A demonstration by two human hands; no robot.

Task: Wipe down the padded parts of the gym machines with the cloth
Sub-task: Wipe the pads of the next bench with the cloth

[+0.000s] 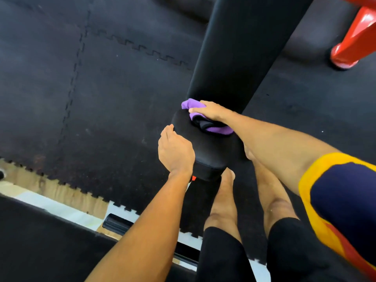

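Observation:
A black padded seat (205,147) of a gym bench sits in the middle of the view, with the long black back pad (240,49) running up and away from it. My right hand (209,111) grips a bunched purple and black cloth (203,123) and presses it on the far end of the seat, where it meets the back pad. My left hand (176,151) rests on the seat's left edge, fingers curled over its side.
Black interlocking rubber floor mats (81,88) surround the bench. A red machine foot (354,41) stands at the top right. My bare legs (244,210) are right behind the seat. A pale floor strip and a dark bar (116,221) lie at lower left.

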